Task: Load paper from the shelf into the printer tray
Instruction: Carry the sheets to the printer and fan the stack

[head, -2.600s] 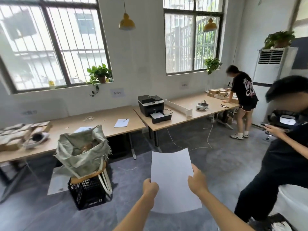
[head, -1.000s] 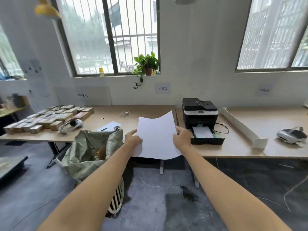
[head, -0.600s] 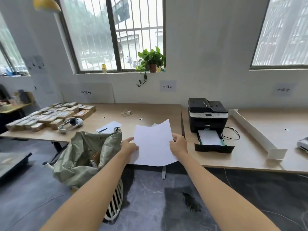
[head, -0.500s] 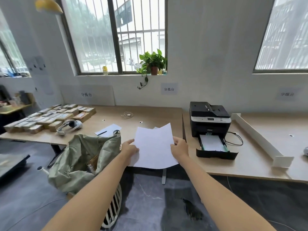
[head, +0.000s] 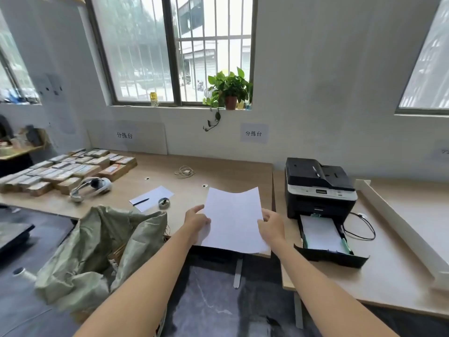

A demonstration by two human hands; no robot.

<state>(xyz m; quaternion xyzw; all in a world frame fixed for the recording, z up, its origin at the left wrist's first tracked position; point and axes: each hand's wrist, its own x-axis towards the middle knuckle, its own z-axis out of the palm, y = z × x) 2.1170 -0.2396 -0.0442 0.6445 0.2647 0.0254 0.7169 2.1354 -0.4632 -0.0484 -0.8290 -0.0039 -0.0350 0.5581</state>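
Note:
I hold a thin stack of white paper in front of me, over the near edge of the left table. My left hand grips its left edge and my right hand grips its right edge. To the right, a black printer stands on the right table. Its paper tray is pulled out toward me, with white sheets lying in it. The held paper is left of the tray, not over it.
A green woven sack over a basket stands on the floor at my left. On the left table lie a sheet with a pen, a tape roll, a headset and several brown boxes. A white divider runs right of the printer.
I have come closer to the tables and the printer looks larger. The paper, still in both hands, has flattened and shifted a little toward the printer.

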